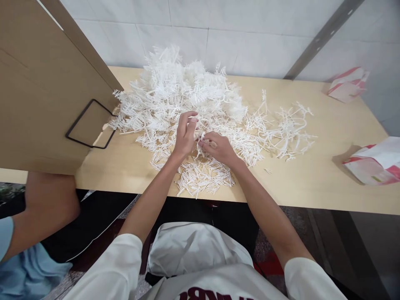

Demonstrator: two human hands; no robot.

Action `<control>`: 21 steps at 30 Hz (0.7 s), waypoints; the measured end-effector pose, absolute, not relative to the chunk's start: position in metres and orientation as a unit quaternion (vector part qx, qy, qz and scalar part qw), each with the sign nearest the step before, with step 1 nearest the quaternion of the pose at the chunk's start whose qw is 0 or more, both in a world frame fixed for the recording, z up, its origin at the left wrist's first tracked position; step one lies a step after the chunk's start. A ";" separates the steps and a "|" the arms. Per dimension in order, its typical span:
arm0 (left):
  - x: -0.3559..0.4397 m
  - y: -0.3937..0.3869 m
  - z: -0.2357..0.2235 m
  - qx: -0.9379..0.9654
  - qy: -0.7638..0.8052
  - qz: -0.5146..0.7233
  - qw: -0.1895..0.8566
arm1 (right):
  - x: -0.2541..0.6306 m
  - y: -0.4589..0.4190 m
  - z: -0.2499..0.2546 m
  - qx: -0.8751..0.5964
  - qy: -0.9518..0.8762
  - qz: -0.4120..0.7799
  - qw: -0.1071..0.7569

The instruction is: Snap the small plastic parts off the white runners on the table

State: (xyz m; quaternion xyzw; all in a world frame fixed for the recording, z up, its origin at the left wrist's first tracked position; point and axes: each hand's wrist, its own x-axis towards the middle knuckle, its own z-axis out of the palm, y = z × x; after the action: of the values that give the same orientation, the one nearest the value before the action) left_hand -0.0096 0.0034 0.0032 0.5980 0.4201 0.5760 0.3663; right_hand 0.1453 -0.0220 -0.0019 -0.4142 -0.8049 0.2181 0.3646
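A big heap of white plastic branched pieces (184, 89) covers the middle of the light wooden table (312, 183). My left hand (185, 134) and my right hand (218, 148) meet over the heap's near edge, fingers pinched together on one white plastic piece (201, 139) between them. Just below my hands lies a flat pile of small loose white sticks (204, 177) near the table's front edge. To the right are several emptier white branched frames (286, 127).
A cardboard box (40, 91) with a black wire handle leans at the left. Another person's arm (43, 208) shows below it. Two red-and-white bags (348, 83) (375, 164) sit at the right. A tiled wall rises behind the table.
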 end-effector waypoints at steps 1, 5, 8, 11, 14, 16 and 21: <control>-0.011 0.005 0.003 0.587 0.428 0.578 0.373 | 0.147 -0.023 -0.001 -0.427 -0.781 0.233 0.391; -0.017 0.013 0.001 0.511 0.499 0.583 0.387 | 0.152 -0.022 0.005 -0.418 -0.686 0.332 0.494; -0.019 0.013 0.003 0.512 0.511 0.520 0.453 | 0.155 -0.019 0.009 -0.413 -0.623 0.367 0.554; -0.016 0.005 0.012 0.566 0.470 0.445 0.511 | 0.160 -0.014 0.011 -0.437 -0.574 0.358 0.593; -0.012 -0.004 0.021 0.602 0.414 0.409 0.546 | 0.166 -0.009 0.010 -0.450 -0.543 0.348 0.618; -0.010 -0.007 0.023 0.612 0.396 0.386 0.566 | 0.168 -0.006 0.006 -0.450 -0.545 0.340 0.621; -0.012 -0.004 0.019 0.558 0.336 0.452 0.609 | 0.166 -0.005 0.001 -0.470 -0.572 0.337 0.581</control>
State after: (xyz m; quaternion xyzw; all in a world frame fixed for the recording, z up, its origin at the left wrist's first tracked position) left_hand -0.0116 -0.0037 0.0189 0.5582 0.3357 0.4521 0.6093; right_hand 0.1658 -0.0048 0.0009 -0.4700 -0.5724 0.3369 0.5814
